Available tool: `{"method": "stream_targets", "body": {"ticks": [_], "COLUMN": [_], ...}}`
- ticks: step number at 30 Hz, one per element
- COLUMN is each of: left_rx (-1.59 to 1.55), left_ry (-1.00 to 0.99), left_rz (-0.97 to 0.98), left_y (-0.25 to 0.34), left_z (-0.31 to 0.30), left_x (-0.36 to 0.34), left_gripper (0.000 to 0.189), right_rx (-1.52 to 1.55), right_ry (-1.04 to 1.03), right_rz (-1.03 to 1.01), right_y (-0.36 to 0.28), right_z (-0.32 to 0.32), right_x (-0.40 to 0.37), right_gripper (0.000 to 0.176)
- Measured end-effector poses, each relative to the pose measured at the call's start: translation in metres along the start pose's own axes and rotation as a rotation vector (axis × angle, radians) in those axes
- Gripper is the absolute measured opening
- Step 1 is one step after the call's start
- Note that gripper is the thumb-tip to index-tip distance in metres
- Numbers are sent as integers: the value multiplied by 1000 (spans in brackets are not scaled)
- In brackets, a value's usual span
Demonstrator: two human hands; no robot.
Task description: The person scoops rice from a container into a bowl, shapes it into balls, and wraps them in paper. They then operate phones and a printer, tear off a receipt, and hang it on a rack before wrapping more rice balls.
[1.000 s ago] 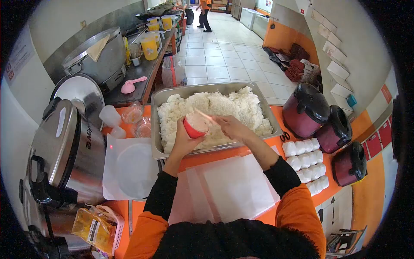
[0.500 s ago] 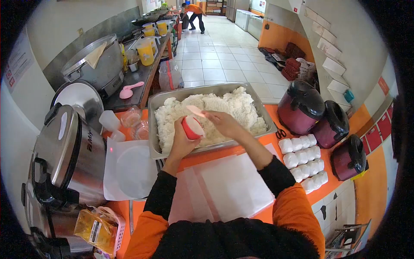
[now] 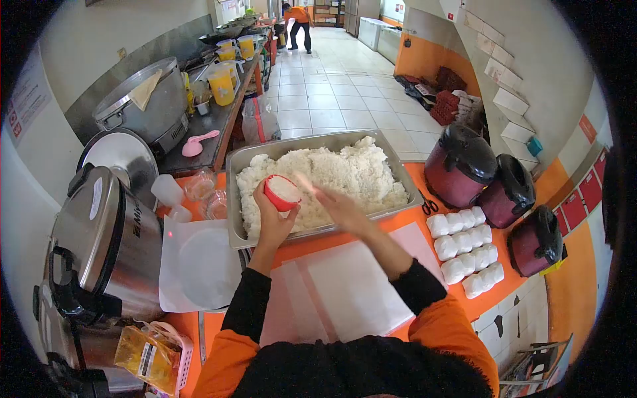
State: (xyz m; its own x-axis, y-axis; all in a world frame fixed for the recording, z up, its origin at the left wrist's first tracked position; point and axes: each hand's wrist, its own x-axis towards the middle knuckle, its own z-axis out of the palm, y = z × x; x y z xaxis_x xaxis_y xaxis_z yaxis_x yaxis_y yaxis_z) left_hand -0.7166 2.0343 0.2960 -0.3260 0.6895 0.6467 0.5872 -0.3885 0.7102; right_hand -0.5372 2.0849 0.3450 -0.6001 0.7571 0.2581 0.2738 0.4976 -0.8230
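Note:
My left hand point(image 3: 271, 220) is wrapped round a small red cup point(image 3: 277, 201), tilted with its rice-filled mouth facing up and right. In my right hand point(image 3: 342, 211) is a pale pink rice paddle point(image 3: 304, 182), blurred by motion, its blade just right of the cup's rim. Both hands are over the near side of a large metal tray point(image 3: 233, 211) heaped with white rice point(image 3: 352, 166). Sheets of wrapping paper point(image 3: 352, 278) lie on the orange table below my forearms.
Rows of white wrapped bundles point(image 3: 464, 242) sit at right, near black scissors point(image 3: 430, 204) and dark red rice cookers point(image 3: 458, 166). Large steel cookers point(image 3: 99, 232) stand at left beside a paper-covered round tray point(image 3: 202, 265). Plastic cups point(image 3: 169, 189) lie nearby. Another person point(image 3: 298, 26) bends far back.
The red cup has moved slightly left and up, and its mouth is turned more upward. My right hand has moved slightly lower, with the paddle still by the cup's rim.

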Motion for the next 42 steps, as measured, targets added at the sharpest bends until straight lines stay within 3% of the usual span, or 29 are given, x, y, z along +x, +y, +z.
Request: {"method": "stream_targets", "body": {"ticks": [5,8,10,12,14,15,17,20,23,24,25,26,28,30,32,34,36,39,40,42], "left_rx": [143,181,94,-97,-368,-502,-483,-497,-209,-106,0,108,204,240,289,309,301,344,332,309], "left_ry": [-73,-79,-62,-17,28,43,-29,-142,-541,-578,-602,-614,-443,-262,-238,-229,-231,-226,-219,-207], "left_rz": [59,61,43,7,-141,-224,-163,-190,-13,23,65,110,142,139,35,10,63,18,21,29], "left_y": [13,15,13,13,26,37,54,82,90,97,104,103,77,41,24,23,31,25,24,24], "left_z": [-3,-4,-3,0,11,16,25,43,35,28,21,17,11,9,11,13,14,14,14,13], "left_x": [-2,0,0,2,-2,-9,-15,-23,-15,-11,-5,-1,9,9,0,-3,0,-3,-3,-3], "left_gripper": [92,91,91,92,93,94,92,92,93,88,84,80,62,54,47,44,42,40,40,39], "right_rx": [-82,-22,-10,187,567,824,1344,1654,1920,1914,1912,1902,1838,1379,1001,783,638,204,-99,-240], "right_ry": [19,22,178,216,119,48,-84,-25,165,47,83,106,51,416,555,606,603,654,574,538], "right_rz": [235,123,-196,-85,468,475,479,459,533,438,435,431,343,594,842,834,815,521,599,608], "right_y": [-26,-18,29,14,-20,-17,-7,-7,-13,-3,8,21,56,57,61,95,81,97,104,111], "right_z": [48,45,49,29,-1,1,9,14,-12,-21,-27,-35,-53,-79,-100,-111,-118,-99,-97,-91], "right_x": [-19,-9,10,8,-10,-15,-34,-57,-89,-102,-119,-135,-170,-194,-215,-244,-251,-255,-262,-266], "right_gripper": [43,44,45,45,46,47,48,54,58,64,64,64,60,56,59,56,61,73,85,85]}}
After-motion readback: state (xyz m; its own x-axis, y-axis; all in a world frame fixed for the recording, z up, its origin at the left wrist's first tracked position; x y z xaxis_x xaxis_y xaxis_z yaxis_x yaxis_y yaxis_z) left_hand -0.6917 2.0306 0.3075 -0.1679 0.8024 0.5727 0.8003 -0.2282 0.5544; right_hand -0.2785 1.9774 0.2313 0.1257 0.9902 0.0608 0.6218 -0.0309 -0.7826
